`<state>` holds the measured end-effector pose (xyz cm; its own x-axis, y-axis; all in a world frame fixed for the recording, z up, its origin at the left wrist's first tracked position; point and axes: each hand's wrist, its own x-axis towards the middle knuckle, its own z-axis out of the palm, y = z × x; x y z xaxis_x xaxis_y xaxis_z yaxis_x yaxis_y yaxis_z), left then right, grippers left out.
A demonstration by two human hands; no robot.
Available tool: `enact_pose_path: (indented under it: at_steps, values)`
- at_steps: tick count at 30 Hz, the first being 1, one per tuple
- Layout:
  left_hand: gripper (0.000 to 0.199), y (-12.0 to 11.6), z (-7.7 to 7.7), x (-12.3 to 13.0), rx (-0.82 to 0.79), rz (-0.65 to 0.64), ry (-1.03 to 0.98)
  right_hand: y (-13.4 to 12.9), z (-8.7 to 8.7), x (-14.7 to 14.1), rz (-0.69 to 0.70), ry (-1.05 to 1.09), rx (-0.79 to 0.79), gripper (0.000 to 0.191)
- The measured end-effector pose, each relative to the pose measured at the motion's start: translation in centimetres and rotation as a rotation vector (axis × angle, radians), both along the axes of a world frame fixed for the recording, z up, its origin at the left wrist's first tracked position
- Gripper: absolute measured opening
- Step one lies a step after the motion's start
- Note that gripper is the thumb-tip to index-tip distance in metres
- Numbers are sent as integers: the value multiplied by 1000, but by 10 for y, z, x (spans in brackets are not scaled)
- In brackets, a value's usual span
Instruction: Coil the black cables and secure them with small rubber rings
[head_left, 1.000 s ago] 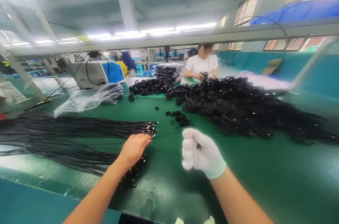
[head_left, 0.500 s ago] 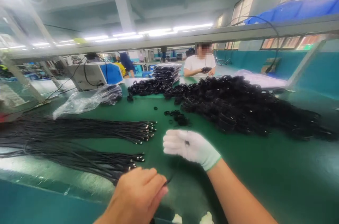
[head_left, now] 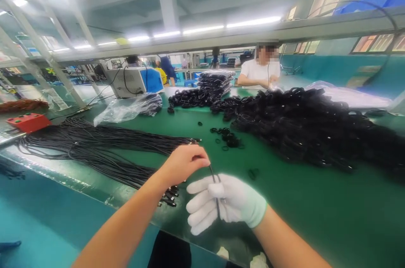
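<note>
The bare left hand (head_left: 185,163) pinches a thin, bendy black cable (head_left: 217,209); the white fabric-gloved right hand (head_left: 232,200), fingers loosely fanned, clasps it beneath the thumb.

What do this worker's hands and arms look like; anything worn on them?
The right hand wears a plain white glove with a pale green cuff. The left hand is ungloved. No sleeves show on either forearm.

Left hand (head_left: 185,162) in a pinch above right hand (head_left: 236,200), its gloved fingers (head_left: 199,202) slightly apart.
</note>
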<state>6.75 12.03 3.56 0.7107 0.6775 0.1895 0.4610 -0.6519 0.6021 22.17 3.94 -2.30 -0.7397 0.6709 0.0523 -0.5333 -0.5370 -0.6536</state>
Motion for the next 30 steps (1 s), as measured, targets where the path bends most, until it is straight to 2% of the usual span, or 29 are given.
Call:
enact_pose_path:
  at_steps: [3,5,7,9,11,13,16,17,19,22,24,26,28,30]
  values:
    - [26,9,-28,-5,-88,16,16,1,8,5,-147,71,23,46]
    - [30,7,-48,-11,-54,90,72,4,15,11,-277,96,38,38]
    - [29,-6,-64,-15,43,171,159,7,21,17,-387,116,48,29]
    - [26,-30,-70,-16,151,178,269,12,22,20,-479,124,53,25]
    - [23,-58,-64,-15,248,90,353,14,17,19,-543,90,44,24]
    - [21,-75,-46,-13,378,31,371,13,8,15,-526,17,30,27]
    - [19,-69,-7,-14,525,6,310,8,-4,4,-286,-27,44,32]
    - [17,-61,4,-15,502,-24,286,5,-7,1,-190,-16,56,35]
    - [12,-42,20,-17,348,-80,207,1,-9,-5,-52,25,60,41]
    - [7,-21,22,-14,6,-113,35,-2,-10,-12,8,78,7,47]
    - [8,-15,12,-10,-179,-112,-64,-3,-9,-15,25,101,-23,49]
    - [11,-10,-3,-8,-297,-113,-130,-4,-9,-15,20,111,-18,52]
    - [18,-5,-20,-11,-332,-97,-145,-3,-6,-12,-16,134,5,54]
    - [26,0,-37,-17,-248,-19,-76,-2,0,-8,-86,158,22,52]
